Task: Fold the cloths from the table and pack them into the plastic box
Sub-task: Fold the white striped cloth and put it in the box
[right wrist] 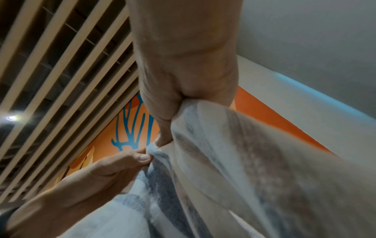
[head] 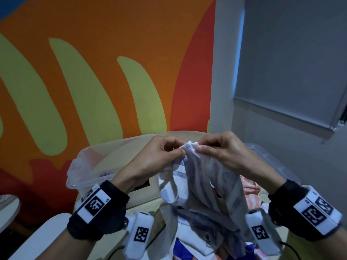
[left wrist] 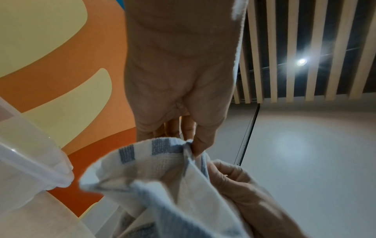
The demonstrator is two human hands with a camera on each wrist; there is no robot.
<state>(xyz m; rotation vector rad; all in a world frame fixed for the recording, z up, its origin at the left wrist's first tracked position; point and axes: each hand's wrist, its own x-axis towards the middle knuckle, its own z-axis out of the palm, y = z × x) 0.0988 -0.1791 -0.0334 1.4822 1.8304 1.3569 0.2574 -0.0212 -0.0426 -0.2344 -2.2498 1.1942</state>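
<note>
A white cloth with grey-blue stripes [head: 202, 186] hangs in the air above the table, held up by its top edge. My left hand [head: 159, 156] pinches that edge between thumb and fingers, and my right hand [head: 219, 151] pinches it right beside, the two nearly touching. The left wrist view shows the striped cloth [left wrist: 162, 169] under my left hand [left wrist: 179, 80], and the right wrist view shows the same cloth [right wrist: 234, 161] draping from my right hand [right wrist: 183, 72]. The clear plastic box [head: 84, 166] stands behind my left hand. Its corner [left wrist: 30, 153] fills the left wrist view's left side.
More cloths lie heaped on the table below the hanging one: a pink-orange one [head: 251, 186] at right and a blue one [head: 180, 248] near me. A clear lid [head: 266, 156] lies behind my right hand. An orange patterned wall [head: 93, 72] rises behind the round table [head: 187, 134].
</note>
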